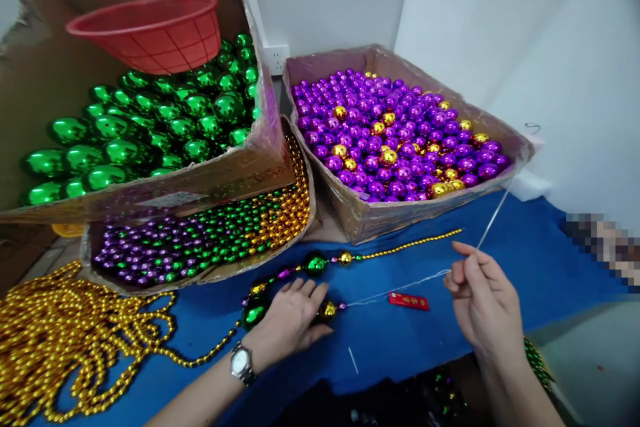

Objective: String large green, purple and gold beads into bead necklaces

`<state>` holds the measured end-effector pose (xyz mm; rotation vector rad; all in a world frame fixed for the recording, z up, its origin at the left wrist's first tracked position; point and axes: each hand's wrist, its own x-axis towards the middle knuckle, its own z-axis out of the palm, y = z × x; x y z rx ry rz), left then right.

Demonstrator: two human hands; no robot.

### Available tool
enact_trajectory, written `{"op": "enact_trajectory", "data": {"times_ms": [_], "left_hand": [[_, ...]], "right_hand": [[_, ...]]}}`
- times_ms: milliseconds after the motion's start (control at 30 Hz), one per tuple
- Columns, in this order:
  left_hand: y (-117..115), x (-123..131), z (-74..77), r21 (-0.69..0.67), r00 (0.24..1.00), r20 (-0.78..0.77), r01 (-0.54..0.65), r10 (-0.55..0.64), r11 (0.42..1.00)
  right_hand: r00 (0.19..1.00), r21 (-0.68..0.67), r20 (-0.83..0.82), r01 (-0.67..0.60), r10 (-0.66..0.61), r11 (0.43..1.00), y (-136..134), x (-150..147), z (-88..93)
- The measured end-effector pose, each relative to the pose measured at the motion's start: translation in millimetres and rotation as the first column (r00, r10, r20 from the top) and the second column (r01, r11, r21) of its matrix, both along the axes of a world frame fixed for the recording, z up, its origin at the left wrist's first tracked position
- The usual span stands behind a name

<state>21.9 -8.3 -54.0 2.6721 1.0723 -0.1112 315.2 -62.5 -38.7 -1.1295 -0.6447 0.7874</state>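
Note:
My left hand (295,310), with a watch on its wrist, is curled over part of a bead strand. A large green bead (255,311) shows beside its knuckles, and a gold bead (329,310) peeks out past its fingertips. The strand loops behind the hand through another large green bead (315,263) to a run of small gold beads (415,243). Thin pale string (395,292) leads from the last purple bead to my right hand (477,287). That hand is closed in a pinch on the string, and a length of it rises taut from the fingers.
A small red rectangular piece (409,301) and a short white stick (353,360) lie on the blue cloth (380,340). Gold bead chains (65,340) pile up at left. Behind stand boxes of green balls (170,107), purple balls (360,127) and smaller mixed beads (210,240). A red basket (170,47) sits on the green balls.

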Motion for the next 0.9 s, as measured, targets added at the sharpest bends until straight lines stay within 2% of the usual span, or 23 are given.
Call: {"op": "enact_trajectory", "data": {"times_ms": [100, 200, 333, 500, 600, 667, 733, 800, 900], "left_hand": [[-4.5, 19.6, -2.3, -0.003, 0.993, 0.079, 0.092, -0.092, 0.996], [-8.0, 31.0, -12.7, -0.007, 0.993, 0.025, 0.118, -0.118, 0.993], [-7.1, 29.3, -21.1, 0.019, 0.996, -0.005, 0.091, -0.091, 0.996], [-6.3, 21.4, -20.6, 0.037, 0.993, -0.062, 0.103, -0.101, 0.994], [-5.1, 19.1, -16.1, 0.026, 0.993, -0.070, 0.096, -0.094, 0.995], [-0.4, 20.4, -4.9, -0.013, 0.994, -0.016, 0.103, -0.104, 0.995], [9.2, 25.2, 16.0, -0.034, 0.989, 0.092, 0.123, -0.120, 0.992], [24.5, 33.8, 44.8, 0.001, 0.966, 0.234, 0.113, -0.110, 0.994], [57.2, 50.5, 90.8, 0.135, 0.902, 0.426, 0.015, -0.071, 0.991]], "right_hand": [[1.000, 0.022, 0.015, -0.016, 0.015, 1.000, 0.4, -4.2, 9.0], [1.000, 0.018, 0.001, 0.024, -0.024, 1.000, 1.3, 6.2, 16.8], [0.992, 0.040, -0.023, 0.122, -0.121, 0.992, 2.3, 29.7, 21.8], [0.965, 0.086, -0.101, 0.250, -0.241, 0.964, 5.5, 52.0, 31.5], [0.955, 0.123, -0.138, 0.281, -0.264, 0.952, 6.3, 53.4, 39.2], [0.972, 0.121, -0.116, 0.220, -0.206, 0.968, 4.9, 45.6, 40.7], [0.990, 0.100, -0.069, 0.128, -0.121, 0.987, 2.3, 32.0, 37.3], [0.999, 0.073, -0.001, 0.050, -0.050, 0.996, -0.5, 16.2, 29.9], [0.990, 0.007, 0.141, 0.001, -0.002, 1.000, -4.2, -4.2, 17.2]]}}
